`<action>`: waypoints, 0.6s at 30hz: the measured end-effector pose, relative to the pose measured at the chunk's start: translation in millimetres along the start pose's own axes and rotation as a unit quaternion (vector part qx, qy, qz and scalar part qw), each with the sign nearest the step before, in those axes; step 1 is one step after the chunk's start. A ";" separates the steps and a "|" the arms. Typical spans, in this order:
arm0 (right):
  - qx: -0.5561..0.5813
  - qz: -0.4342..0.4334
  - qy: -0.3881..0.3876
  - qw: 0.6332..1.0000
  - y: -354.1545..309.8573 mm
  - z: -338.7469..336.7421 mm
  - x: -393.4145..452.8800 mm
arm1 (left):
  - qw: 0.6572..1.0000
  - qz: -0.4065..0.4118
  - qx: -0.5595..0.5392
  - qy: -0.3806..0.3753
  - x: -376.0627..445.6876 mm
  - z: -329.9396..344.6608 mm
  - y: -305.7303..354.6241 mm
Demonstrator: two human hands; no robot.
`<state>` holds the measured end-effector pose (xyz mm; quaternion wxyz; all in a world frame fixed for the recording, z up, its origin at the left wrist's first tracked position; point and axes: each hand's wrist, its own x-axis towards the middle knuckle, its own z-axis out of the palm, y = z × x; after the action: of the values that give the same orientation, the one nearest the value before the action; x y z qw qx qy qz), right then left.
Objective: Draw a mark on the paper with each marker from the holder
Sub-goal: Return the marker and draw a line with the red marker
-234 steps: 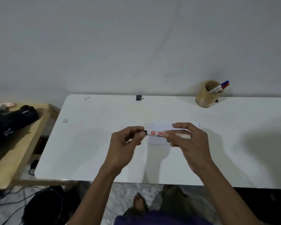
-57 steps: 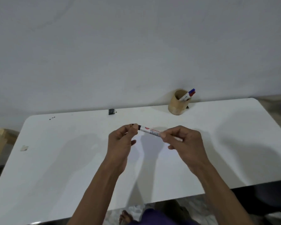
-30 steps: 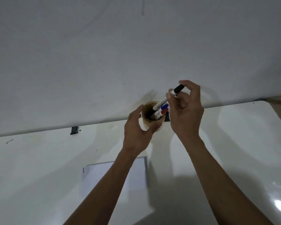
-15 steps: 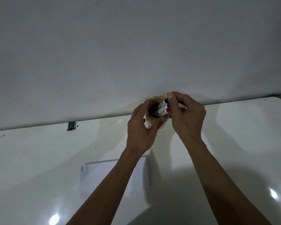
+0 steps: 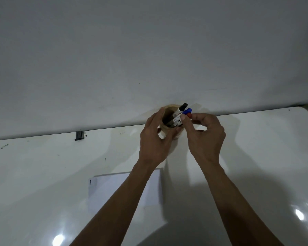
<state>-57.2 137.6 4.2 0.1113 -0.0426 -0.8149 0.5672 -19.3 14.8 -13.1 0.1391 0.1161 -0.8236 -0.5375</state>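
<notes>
**Looks like a plain home or office desk corner**

Pretty bare setup: a glossy white table (image 5: 43,174) pushed right up against an unadorned grey-white wall (image 5: 114,50). On it sit a wooden holder (image 5: 169,108) with markers, a sheet of paper (image 5: 110,189) and a small black clip (image 5: 79,136) at the back edge. Can't say whether it's home or office.

Glossy white worktop (image 5: 43,174) with glare spots. Matt paper (image 5: 110,189); wooden-looking holder (image 5: 164,110), smooth plastic markers (image 5: 178,119).
</notes>
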 end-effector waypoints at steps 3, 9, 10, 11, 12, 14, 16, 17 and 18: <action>0.018 0.011 0.008 1.000 -9.7 -7.0 1.9 | 1.000 -0.015 0.005 -0.006 -0.7 -2.2 6.8; 0.194 -0.028 0.059 0.979 -53.3 -38.3 10.0 | 0.998 -0.053 0.011 -0.025 -0.8 -6.8 9.2; 0.209 -0.057 0.051 0.975 -60.9 -42.4 9.7 | 0.997 -0.070 0.013 -0.024 -1.9 -10.3 9.3; 0.214 -0.080 0.041 0.973 -67.7 -46.3 7.7 | 0.996 -0.086 0.015 -0.016 -4.9 -15.0 11.1; 0.209 -0.088 0.027 0.974 -71.9 -48.9 4.9 | 0.995 -0.098 0.012 -0.001 -8.7 -21.1 14.5; 0.183 -0.067 -0.015 0.981 -75.4 -49.3 -6.2 | 0.993 -0.110 -0.005 0.039 -18.8 -37.2 25.2; 0.144 -0.023 -0.095 0.985 -70.8 -44.3 -22.6 | 0.992 -0.106 -0.024 0.064 -30.4 -57.0 36.2; 0.116 -0.007 -0.143 0.983 -67.2 -40.4 -32.9 | 0.992 -0.104 -0.032 0.061 -36.8 -68.1 41.4; 0.080 -0.003 -0.186 0.979 -64.3 -36.1 -44.3 | 0.993 -0.103 -0.037 0.050 -43.2 -79.7 45.8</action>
<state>-2.2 139.3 70.3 -0.0374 0.0745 -0.7737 0.6280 47.4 -20.3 55.0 0.1283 0.2222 -0.7785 -0.5728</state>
